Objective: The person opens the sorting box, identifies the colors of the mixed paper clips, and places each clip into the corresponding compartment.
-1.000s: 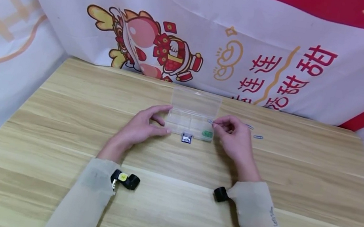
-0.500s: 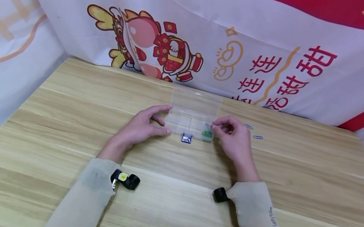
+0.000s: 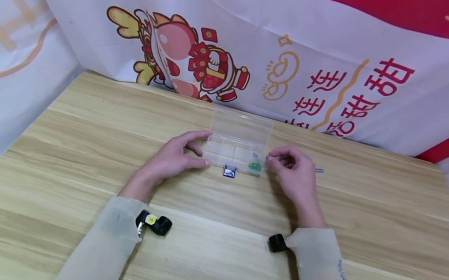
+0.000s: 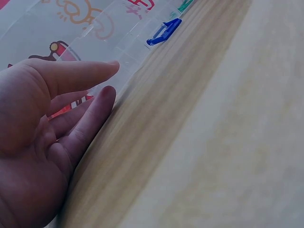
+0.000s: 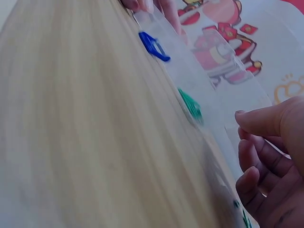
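A clear plastic box (image 3: 221, 148) with dividers stands with its lid (image 3: 242, 125) raised and a blue latch (image 3: 229, 171) lowered at the front. My left hand (image 3: 175, 154) holds its left end, thumb at the front corner and forefinger at the back. Green paper clips (image 3: 254, 166) lie in the front right compartment; a light blue paper clip (image 3: 255, 155) lies just behind them. Right beside the box, my right hand (image 3: 295, 174) has its fingers loosely bent with nothing between them. In the right wrist view a gap shows between thumb and fingertips.
Another blue paper clip (image 3: 319, 170) lies on the wooden table (image 3: 203, 265) to the right of my right hand, and one more is mostly hidden behind that hand. A white printed cloth (image 3: 258, 41) hangs close behind the box.
My right hand has let go of the light blue paper clip inside the box and moved a little to the right, covering part of the loose clips. My left hand has stayed put.
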The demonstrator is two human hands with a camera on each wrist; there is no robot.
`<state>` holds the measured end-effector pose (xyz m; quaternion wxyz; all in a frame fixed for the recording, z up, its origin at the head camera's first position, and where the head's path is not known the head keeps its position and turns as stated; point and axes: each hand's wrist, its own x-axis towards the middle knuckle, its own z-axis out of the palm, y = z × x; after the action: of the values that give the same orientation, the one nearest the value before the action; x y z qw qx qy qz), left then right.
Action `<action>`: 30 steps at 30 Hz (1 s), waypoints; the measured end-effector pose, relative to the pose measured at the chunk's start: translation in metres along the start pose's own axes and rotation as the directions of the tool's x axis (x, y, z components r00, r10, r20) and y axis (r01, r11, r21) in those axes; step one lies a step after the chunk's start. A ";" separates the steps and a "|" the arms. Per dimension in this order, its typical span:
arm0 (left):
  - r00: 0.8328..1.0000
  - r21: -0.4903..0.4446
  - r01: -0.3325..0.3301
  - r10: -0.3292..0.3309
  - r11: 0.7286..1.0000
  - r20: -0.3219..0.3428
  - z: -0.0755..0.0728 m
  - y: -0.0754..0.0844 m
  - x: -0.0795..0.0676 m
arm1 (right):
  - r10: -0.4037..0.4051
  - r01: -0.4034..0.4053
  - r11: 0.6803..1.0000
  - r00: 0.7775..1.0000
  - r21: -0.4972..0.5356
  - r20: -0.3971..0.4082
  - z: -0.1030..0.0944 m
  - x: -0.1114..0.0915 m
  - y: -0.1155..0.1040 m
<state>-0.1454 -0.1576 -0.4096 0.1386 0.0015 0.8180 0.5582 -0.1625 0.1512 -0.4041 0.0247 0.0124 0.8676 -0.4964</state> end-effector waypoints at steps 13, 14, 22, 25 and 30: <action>1.000 0.008 -0.007 0.007 1.000 0.002 0.002 0.001 0.000 | 0.068 -0.080 0.994 0.988 -0.077 -0.142 -0.065 -0.008 0.047; 1.000 0.009 -0.009 0.009 1.000 0.002 0.002 0.000 0.000 | 0.085 -0.100 0.991 0.984 -0.086 -0.158 -0.069 -0.009 0.050; 1.000 0.024 -0.002 0.003 1.000 -0.008 0.001 -0.003 0.000 | 0.132 -0.161 0.976 0.973 -0.144 -0.187 -0.086 -0.008 0.062; 1.000 0.024 0.000 0.000 1.000 -0.011 0.000 -0.004 0.001 | 0.127 -0.156 0.969 0.980 -0.190 -0.154 -0.087 -0.008 0.061; 1.000 0.026 -0.003 0.003 1.000 -0.007 0.001 -0.002 0.000 | 0.137 -0.163 0.958 0.983 -0.234 -0.122 -0.087 -0.006 0.059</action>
<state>-0.1446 -0.1579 -0.4117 0.1347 0.0026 0.8256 0.5479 -0.1562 0.2561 -0.4111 0.0181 0.1013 0.9185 -0.3819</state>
